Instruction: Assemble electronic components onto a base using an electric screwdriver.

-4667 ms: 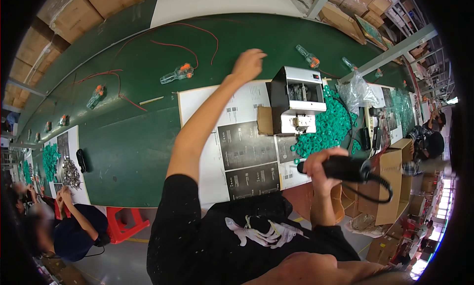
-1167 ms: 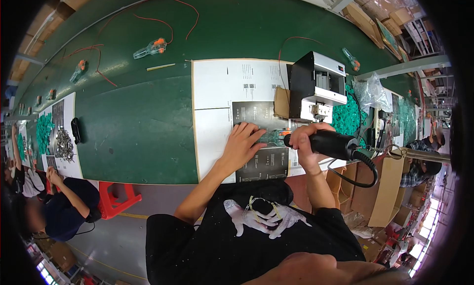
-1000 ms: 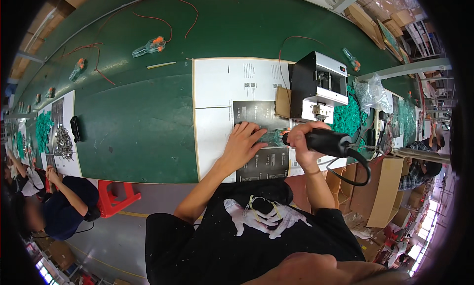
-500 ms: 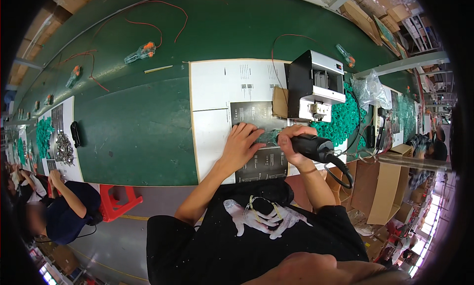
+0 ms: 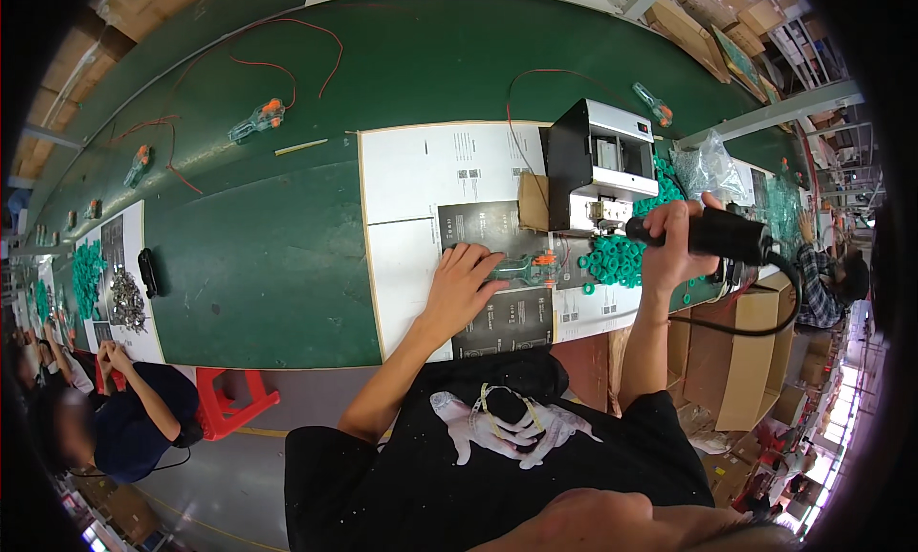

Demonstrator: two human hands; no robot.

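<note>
My left hand (image 5: pixel 463 286) lies low over the printed cardboard, its thumb and fingers closed on one end of a clear bluish plastic housing (image 5: pixel 519 271). Orange parts show at the housing's right end. To the right, my right hand (image 5: pixel 672 251) grips a black corded electric screwdriver (image 5: pixel 725 236), raised above a heap of green rings (image 5: pixel 617 261). The screwdriver is apart from the housing, and its tip points left toward the front of a black and silver box-shaped machine (image 5: pixel 612 160).
White printed cardboard (image 5: pixel 397 179) covers the green bench (image 5: pixel 258 303). Clear housings with orange parts (image 5: pixel 258 121) and thin red wires lie toward the back. A crumpled plastic bag (image 5: pixel 712 169) sits right of the machine. At left, a co-worker (image 5: pixel 143 408) sits beside green rings and metal parts.
My right hand has lifted the screwdriver off the housing and carried it right, over the green rings. My left hand keeps holding the housing, whose orange end is now uncovered.
</note>
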